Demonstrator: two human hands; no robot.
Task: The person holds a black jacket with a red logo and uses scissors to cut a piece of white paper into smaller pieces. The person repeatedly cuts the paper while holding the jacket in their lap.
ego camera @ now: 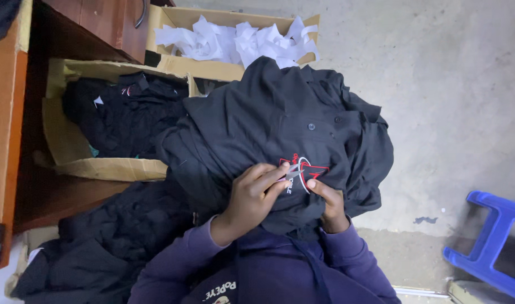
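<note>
Black shirt (280, 129) draped over lap, embroidered red-white emblem (302, 171) facing up. Left hand (252, 197) fingers clamped on small metal snips (293, 168), probably thread clippers, tips at emblem. Right hand (328, 205) pinches fabric taut beside emblem. Risk: blade nicks stitching or cloth if fabric slackens. Cardboard box (108, 166) of dark garments at left.

Soft, even, cool light; the concrete floor (449, 101) is bright, the black cloth (280, 118) swallows detail, perhaps slightly blurred at the edges.

Black shirt (280, 118) draped over lap, red-white embroidered emblem (303, 171) up.
</note>
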